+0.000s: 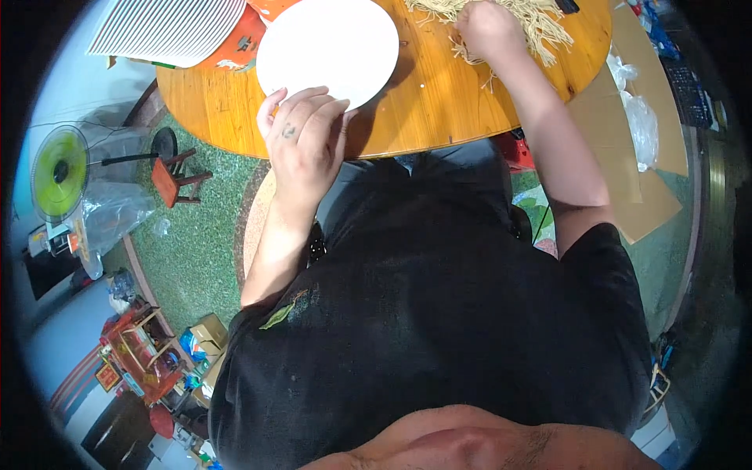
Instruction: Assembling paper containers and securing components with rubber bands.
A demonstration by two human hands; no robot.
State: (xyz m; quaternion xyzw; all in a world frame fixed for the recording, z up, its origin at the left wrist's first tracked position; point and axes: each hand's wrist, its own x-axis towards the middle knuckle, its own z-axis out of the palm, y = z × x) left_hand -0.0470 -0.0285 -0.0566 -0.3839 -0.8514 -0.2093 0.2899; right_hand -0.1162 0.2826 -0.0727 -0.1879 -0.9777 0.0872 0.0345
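A white round plate [329, 48] is tilted up at the near side of the wooden table. My left hand [305, 141] grips its near rim, fingers curled over the edge and thumb hidden or partly behind. To the right, a loose pile of pale yellow, noodle-like strands [540, 23] lies on the tabletop. My right hand [492, 33] is closed in the left part of that pile, with strands showing around the fingers. What exactly it pinches is partly hidden by the hand.
Left of the plate, a stack of white, ridged round pieces [168, 27] sits beside orange-red printed packaging [239, 43]. The round wooden table [439, 110] ends near my lap. A dark object [567, 6] lies beyond the strands. A green fan [61, 168] and small stool [176, 182] stand left.
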